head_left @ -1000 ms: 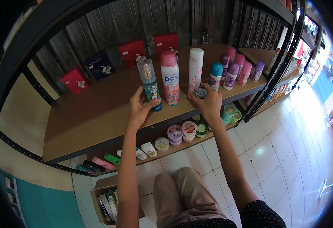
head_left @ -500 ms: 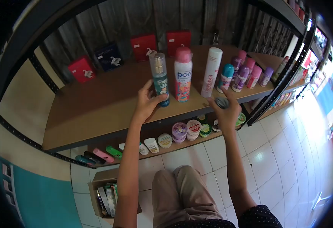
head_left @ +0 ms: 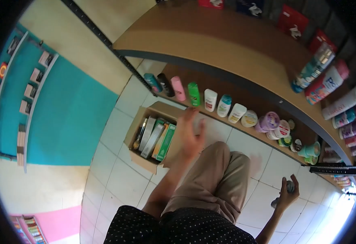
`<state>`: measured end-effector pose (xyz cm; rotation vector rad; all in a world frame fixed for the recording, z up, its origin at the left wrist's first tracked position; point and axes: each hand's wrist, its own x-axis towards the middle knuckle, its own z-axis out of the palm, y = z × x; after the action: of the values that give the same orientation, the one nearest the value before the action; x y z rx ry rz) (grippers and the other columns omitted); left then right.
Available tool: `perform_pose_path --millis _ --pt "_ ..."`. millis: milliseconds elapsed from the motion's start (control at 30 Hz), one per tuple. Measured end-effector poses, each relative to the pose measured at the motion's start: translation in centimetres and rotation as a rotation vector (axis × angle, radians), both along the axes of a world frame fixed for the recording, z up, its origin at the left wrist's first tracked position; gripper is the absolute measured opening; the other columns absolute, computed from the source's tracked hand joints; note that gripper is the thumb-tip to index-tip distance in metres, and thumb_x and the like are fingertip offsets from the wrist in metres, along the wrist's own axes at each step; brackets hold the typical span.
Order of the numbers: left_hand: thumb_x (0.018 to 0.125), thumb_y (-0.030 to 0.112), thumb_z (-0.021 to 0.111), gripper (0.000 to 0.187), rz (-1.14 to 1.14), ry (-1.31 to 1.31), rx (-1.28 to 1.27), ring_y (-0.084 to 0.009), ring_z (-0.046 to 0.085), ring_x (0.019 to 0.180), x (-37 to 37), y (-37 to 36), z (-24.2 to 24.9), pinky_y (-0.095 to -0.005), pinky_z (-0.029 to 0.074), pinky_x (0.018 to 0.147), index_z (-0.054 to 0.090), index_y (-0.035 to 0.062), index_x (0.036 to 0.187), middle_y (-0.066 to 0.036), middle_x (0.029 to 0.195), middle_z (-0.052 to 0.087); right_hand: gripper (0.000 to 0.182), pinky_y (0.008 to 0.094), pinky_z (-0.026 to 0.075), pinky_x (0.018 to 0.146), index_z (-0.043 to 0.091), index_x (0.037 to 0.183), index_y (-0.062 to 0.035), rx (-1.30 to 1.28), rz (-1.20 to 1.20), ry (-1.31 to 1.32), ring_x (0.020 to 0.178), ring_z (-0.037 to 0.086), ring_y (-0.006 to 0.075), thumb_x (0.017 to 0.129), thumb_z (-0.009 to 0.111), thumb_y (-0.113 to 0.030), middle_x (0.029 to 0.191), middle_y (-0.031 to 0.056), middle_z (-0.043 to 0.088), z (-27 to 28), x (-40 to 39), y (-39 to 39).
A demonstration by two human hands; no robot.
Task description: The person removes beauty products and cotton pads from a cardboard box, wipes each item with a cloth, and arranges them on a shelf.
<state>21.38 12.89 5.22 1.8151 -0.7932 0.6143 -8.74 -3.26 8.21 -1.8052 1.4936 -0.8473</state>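
My left hand (head_left: pixel 192 134), somewhat blurred, reaches past the right side of a cardboard box (head_left: pixel 143 164). Its fingers are stretched out and the thumb stands apart, with nothing held. Slim cartons, one of them green (head_left: pixel 166 142), stand upright in the box. Low over the floor tiles at the right, my right hand (head_left: pixel 285 198) is closed around a dark grey bundle (head_left: pixel 290 186) that looks like bunched cloth. On the upper shelf (head_left: pixel 210 36), a blue-green body mist bottle (head_left: pixel 313 69) stands beside a pink-capped spray can (head_left: pixel 327 82).
Bottles such as a green one (head_left: pixel 194 94) and a white one (head_left: pixel 210 100) line the lower shelf, then several round tubs (head_left: pixel 283 129). A white tube-shaped can (head_left: pixel 342 103) and roll-ons stand at the upper shelf's right. Wall shelves (head_left: pixel 44 95) hang at the left.
My left hand has let go of the body mist bottle and dropped toward the box. My right hand has moved down off the shelf with the grey bundle. The view has swung left and down.
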Motion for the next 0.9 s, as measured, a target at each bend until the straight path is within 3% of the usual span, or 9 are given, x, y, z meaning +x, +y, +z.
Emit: perform_pose_path --millis 67,133,200,300,400,433,633,800,900 --pt "0.075 0.012 0.053 0.034 0.248 0.282 0.255 -0.0325 0.042 0.099 0.9 6.0 -3.9 -0.0406 0.034 0.084 0.045 0.0033 0.108 -0.017 0.104 0.046 0.033 0.0194 0.028 0.034 0.057 0.097 -0.0033 0.012 -0.008 0.039 0.038 0.036 0.0039 0.066 0.068 -0.009 0.048 -0.0029 0.045 -0.4 -0.2 0.6" --pt "0.077 0.017 0.051 0.034 0.456 0.366 0.587 -0.034 0.04 0.099 2.6 11.9 -9.6 -0.0426 0.033 0.084 0.045 0.004 0.108 -0.017 0.103 0.044 0.032 0.0199 0.028 0.033 0.057 0.096 -0.0033 0.027 0.008 0.065 0.037 0.036 0.005 0.067 0.068 -0.01 0.049 -0.0015 0.046 -0.4 -0.3 1.6" --pt "0.075 0.017 0.053 0.034 0.585 0.375 0.738 -0.0321 0.043 0.094 3.2 15.4 -11.5 -0.042 0.036 0.08 0.047 0.0027 0.106 -0.017 0.102 0.046 0.031 0.0203 0.028 0.033 0.057 0.095 -0.003 0.011 0.011 0.084 0.037 0.036 0.0056 0.067 0.068 -0.01 0.051 -0.0003 0.047 -0.7 -0.3 1.9" --pt "0.075 0.019 0.054 0.036 0.743 0.388 0.707 -0.0314 0.043 0.095 5.5 18.4 -12.9 -0.0405 0.038 0.08 0.048 0.0022 0.106 -0.017 0.103 0.046 0.031 0.0208 0.029 0.033 0.057 0.095 -0.0024 -0.002 0.032 0.069 0.037 0.037 0.0062 0.067 0.068 -0.011 0.053 0.0011 0.049 -0.5 -0.2 2.4" --pt "0.075 0.019 0.054 0.036 0.691 0.539 0.959 -0.0312 0.043 0.097 7.6 19.9 -12.6 -0.0386 0.04 0.079 0.049 0.0013 0.106 -0.018 0.104 0.046 0.031 0.021 0.03 0.033 0.057 0.095 -0.0019 0.055 0.04 0.058 0.037 0.038 0.0065 0.067 0.068 -0.012 0.054 0.002 0.051 -0.3 -0.2 2.7" --pt "0.075 0.027 0.056 0.042 0.646 0.612 1.007 -0.0311 0.043 0.099 8.4 20.1 -12.4 -0.0374 0.041 0.08 0.048 0.0006 0.107 -0.018 0.107 0.045 0.031 0.0208 0.03 0.033 0.057 0.095 -0.0018 0.045 0.044 0.066 0.037 0.038 0.0065 0.068 0.067 -0.012 0.053 0.0021 0.05 -0.6 -0.4 2.8" --pt "0.074 0.038 0.058 0.05 0.75 0.649 1.148 -0.0319 0.041 0.103 9.7 19.0 -12.5 -0.0388 0.04 0.08 0.047 0.0017 0.106 -0.018 0.112 0.041 0.03 0.0206 0.03 0.033 0.057 0.094 -0.0016 0.055 0.053 0.048 0.037 0.038 0.0063 0.068 0.067 -0.013 0.054 0.0027 0.051 -1.0 -0.4 3.4" --pt "0.073 0.034 0.06 0.045 0.719 0.738 1.01 -0.0301 0.048 0.096 10.7 19.9 -13.0 -0.0389 0.042 0.077 0.047 0.0033 0.103 -0.017 0.106 0.047 0.032 0.0198 0.029 0.032 0.057 0.095 -0.0016 0.057 0.081 0.024 0.038 0.041 0.0063 0.068 0.067 -0.014 0.065 0.0051 0.055 -1.7 -0.5 3.5" --pt "0.074 0.031 0.06 0.04 0.616 0.694 0.92 -0.0293 0.053 0.087 11.7 22.2 -14.8 -0.0376 0.043 0.074 0.047 0.0028 0.099 -0.015 0.097 0.053 0.028 0.0206 0.037 0.042 0.057 0.093 -0.0012 0.133 0.024 -0.048 0.048 0.047 0.0094 0.071 0.065 -0.016 0.073 0.0063 0.055 -1.8 -0.1 3.7"
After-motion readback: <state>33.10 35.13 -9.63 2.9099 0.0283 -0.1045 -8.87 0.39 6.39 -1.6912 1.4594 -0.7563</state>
